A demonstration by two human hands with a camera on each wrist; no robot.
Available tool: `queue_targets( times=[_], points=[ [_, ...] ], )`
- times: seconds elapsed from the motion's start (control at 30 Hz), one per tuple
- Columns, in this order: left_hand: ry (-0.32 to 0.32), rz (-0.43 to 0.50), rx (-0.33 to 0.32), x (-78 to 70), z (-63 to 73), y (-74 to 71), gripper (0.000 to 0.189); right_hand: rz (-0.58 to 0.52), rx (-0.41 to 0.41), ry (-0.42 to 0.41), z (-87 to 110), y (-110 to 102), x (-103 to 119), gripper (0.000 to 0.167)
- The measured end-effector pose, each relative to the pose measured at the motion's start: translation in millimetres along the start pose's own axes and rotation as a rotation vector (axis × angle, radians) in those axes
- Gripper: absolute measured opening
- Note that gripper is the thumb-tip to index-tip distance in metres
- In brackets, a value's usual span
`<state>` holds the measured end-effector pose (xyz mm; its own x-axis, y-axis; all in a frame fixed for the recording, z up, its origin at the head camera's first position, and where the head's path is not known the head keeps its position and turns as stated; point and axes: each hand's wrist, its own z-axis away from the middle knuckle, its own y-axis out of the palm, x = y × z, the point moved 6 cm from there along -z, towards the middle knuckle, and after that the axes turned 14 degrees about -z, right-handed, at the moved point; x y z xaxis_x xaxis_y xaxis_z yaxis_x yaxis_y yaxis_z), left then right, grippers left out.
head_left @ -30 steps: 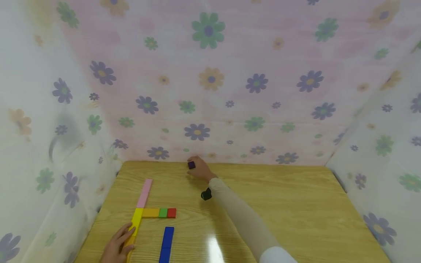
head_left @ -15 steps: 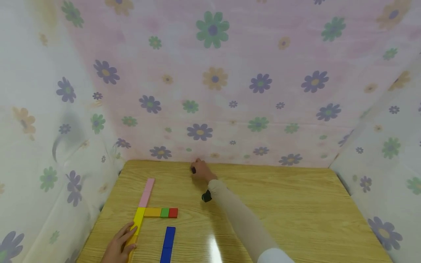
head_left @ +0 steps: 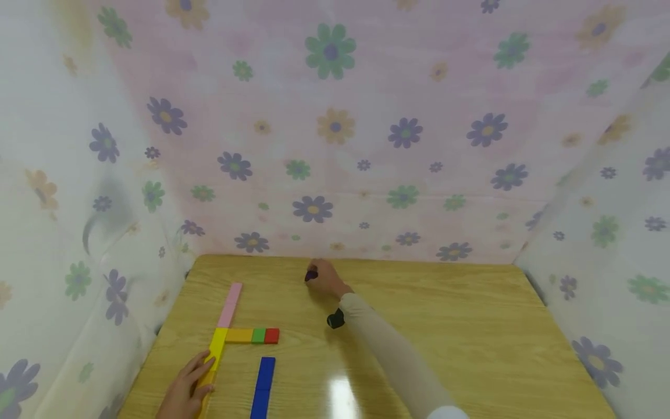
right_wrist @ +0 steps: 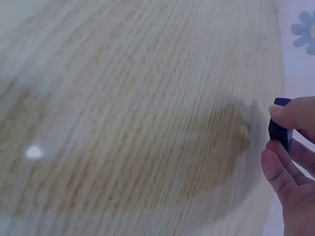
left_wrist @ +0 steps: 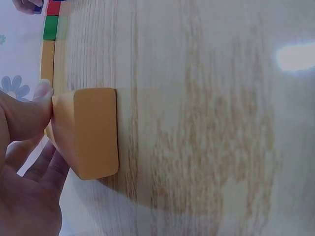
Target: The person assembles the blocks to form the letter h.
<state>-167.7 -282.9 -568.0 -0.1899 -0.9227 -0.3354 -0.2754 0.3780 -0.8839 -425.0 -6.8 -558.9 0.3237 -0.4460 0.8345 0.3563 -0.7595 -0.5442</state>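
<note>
In the head view my right hand (head_left: 327, 280) is near the table's far edge and pinches a small dark purple block (head_left: 311, 275). The right wrist view shows this block (right_wrist: 280, 129) between thumb and fingertips, off the tabletop. At the lower left, my left hand (head_left: 184, 389) lies across a row of yellow (head_left: 217, 344) and orange blocks. In the left wrist view its thumb and fingers are on opposite sides of the orange block (left_wrist: 96, 133). A pink strip (head_left: 229, 305) continues the row away from me. Orange (head_left: 239, 336), green (head_left: 259, 336) and red (head_left: 271, 336) blocks branch off rightward.
Two blue blocks (head_left: 263, 387) lie end to end, right of the left hand. The wooden table (head_left: 471, 343) is enclosed by flowered cloth (head_left: 366, 192) at the back and sides. A black wrist camera (head_left: 335, 319) hangs under the right forearm.
My right hand has drawn slightly back from the far edge and to the right, and the purple block has turned in its fingers. The left hand and the laid blocks stay in place.
</note>
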Motion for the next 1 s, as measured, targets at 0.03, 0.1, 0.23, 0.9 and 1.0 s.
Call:
queue_targets(
  times=[0.03, 0.1, 0.23, 0.9, 1.0],
  points=[
    [-0.014, 0.000, 0.024, -0.2, -0.7, 0.1, 0.051, -0.012, -0.007, 0.000, 2.4, -2, 2, 0.024],
    [-0.038, 0.007, 0.071, -1.0, -2.1, 0.1, 0.052, -0.030, -0.012, -0.003, 7.6, -5, 6, 0.022],
    [-0.059, 0.027, 0.114, -2.7, -3.6, -1.4, 0.051, -0.074, 0.001, -0.036, 19.8, -7, 19, 0.022],
    [-0.062, 0.052, 0.211, -1.1, -1.8, -0.9, 0.051, -0.183, 0.059, -0.147, 64.4, 7, 65, 0.026],
    [-0.069, 0.058, 0.227, -1.6, -1.5, 0.0, 0.052, -0.198, 0.067, -0.169, 71.1, 9, 71, 0.025]
  ],
)
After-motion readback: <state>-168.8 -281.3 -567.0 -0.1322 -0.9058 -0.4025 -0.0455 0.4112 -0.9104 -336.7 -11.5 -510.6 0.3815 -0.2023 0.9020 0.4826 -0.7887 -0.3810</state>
